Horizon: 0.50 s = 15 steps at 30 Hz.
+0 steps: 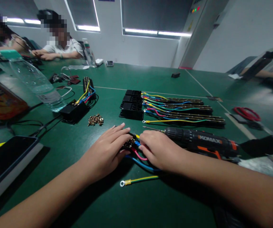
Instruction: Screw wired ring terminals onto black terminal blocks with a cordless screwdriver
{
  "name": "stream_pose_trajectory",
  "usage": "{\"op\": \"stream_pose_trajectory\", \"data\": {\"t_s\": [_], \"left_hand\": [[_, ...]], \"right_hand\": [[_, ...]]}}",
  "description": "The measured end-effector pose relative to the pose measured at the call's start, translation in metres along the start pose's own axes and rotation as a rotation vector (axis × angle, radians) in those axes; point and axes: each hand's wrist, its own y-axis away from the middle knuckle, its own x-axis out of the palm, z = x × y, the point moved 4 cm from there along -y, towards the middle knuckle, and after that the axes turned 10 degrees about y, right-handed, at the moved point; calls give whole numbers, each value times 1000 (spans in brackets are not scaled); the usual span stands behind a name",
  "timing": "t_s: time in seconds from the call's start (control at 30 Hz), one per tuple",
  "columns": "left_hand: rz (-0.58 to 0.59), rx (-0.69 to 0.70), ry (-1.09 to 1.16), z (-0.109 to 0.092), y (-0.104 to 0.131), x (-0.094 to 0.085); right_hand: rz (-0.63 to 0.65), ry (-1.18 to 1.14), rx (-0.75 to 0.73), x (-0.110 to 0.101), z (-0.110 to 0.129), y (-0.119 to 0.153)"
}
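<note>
My left hand [109, 148] is curled over a small dark part with metal terminals [129, 143], mostly hidden under its fingers. Beside it, the fingers of my right hand [155, 147] are closed at a blue wire end [137, 143] against that part. A red wire [139, 155] and a blue wire [142, 164] loop out below, between the two hands. Nearer to me, a yellow-green wire [146, 179] with a ring lug lies on the green table [131, 205]. Its far end is hidden under my right forearm.
Wired black blocks [133, 109] lie behind my hands, a cordless screwdriver [198, 139] behind my right forearm. Left are a screw pile [95, 119], another wired block [73, 112], a bottle [37, 82] and a phone [8, 161]. People sit across the table and at the right.
</note>
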Motion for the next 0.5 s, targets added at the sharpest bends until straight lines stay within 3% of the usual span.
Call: {"op": "stream_pose_trajectory", "data": {"t_s": [0.5], "left_hand": [[-11, 48, -10, -1, 1, -1]], "right_hand": [[26, 34, 52, -1, 3, 1]]}}
